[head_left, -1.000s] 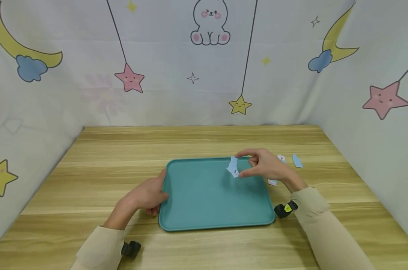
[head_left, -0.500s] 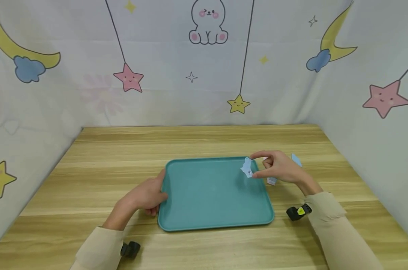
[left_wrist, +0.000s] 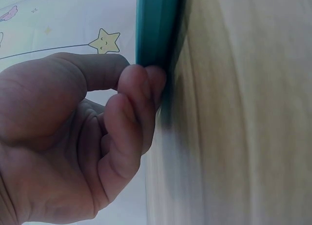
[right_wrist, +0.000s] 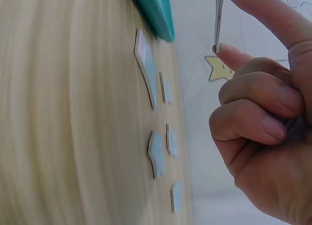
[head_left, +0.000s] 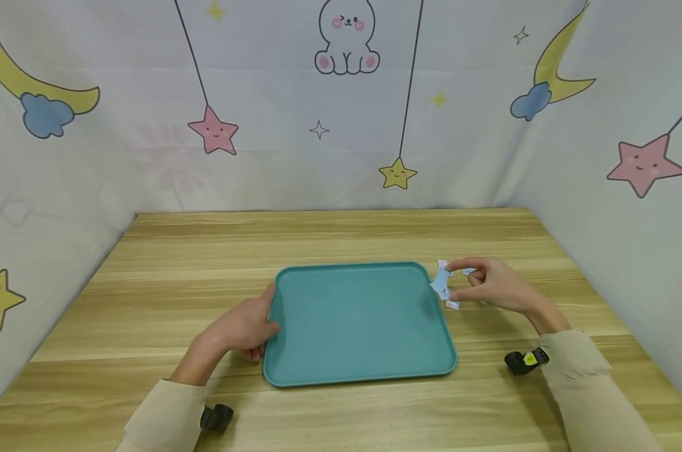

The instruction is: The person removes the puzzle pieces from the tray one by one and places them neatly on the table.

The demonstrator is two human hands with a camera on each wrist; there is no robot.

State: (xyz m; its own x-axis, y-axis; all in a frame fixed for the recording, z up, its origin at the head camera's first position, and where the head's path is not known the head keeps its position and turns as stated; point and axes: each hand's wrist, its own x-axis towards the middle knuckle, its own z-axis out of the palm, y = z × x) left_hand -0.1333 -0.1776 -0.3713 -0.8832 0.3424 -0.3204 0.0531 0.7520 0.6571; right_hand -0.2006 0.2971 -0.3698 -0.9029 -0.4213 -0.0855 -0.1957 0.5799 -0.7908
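A teal rectangular tray [head_left: 354, 326] lies on the wooden table. My left hand [head_left: 249, 325] grips its left edge, thumb over the rim; in the left wrist view, curled fingers [left_wrist: 129, 122] meet the tray's side [left_wrist: 155, 30]. Just beyond the tray's right edge, my right hand [head_left: 497, 285] pinches a light blue jigsaw puzzle piece [head_left: 441, 284] by its edge between thumb and index finger. Seen edge-on in the right wrist view, that piece is a thin strip [right_wrist: 219, 20]. In the head view it overlaps other pieces below, and the hand partly hides more.
Several loose puzzle pieces lie on the table right of the tray, among them a white-and-blue one [right_wrist: 147, 64] and a plain blue one [right_wrist: 176, 196]. Behind the wooden table [head_left: 205, 245] hangs a white cloth [head_left: 273, 176] printed with stars and moons.
My right hand has carried the pinched puzzle piece rightward, from above the tray to past its right edge, over the loose pieces. My left hand keeps its grip on the tray.
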